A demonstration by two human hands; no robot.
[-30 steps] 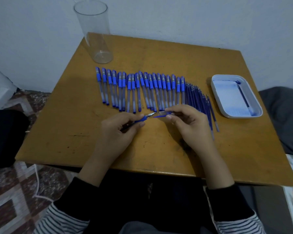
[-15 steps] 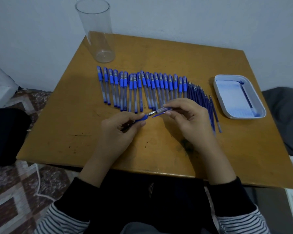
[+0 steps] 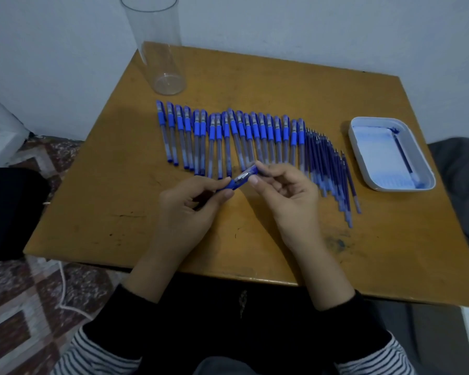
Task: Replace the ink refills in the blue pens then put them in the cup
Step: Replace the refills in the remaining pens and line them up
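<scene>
A pen [image 3: 240, 181] is held over the table [image 3: 282, 85], near the row of pens [image 3: 228, 139]: its barrel is gripped in the curled left hand [image 3: 190, 209], its front end pinched by the right hand [image 3: 287, 196] between thumb and fingers.

1. Pen [image 3: 238, 181]: blue grip with a clear, silvery front part; tilted up toward the right, just above the table [image 3: 268, 85]; my left hand [image 3: 190, 209] grips its body and my right hand [image 3: 284, 193] pinches its front end.
2. Row of pens [image 3: 228, 139]: capped, blue, lying side by side, caps pointing away from me.
3. Refills [image 3: 328, 169]: thin dark-blue tubes packed together just right of the row.
4. Cup [image 3: 157, 47]: tall, clear, upright at the far left corner.
</scene>
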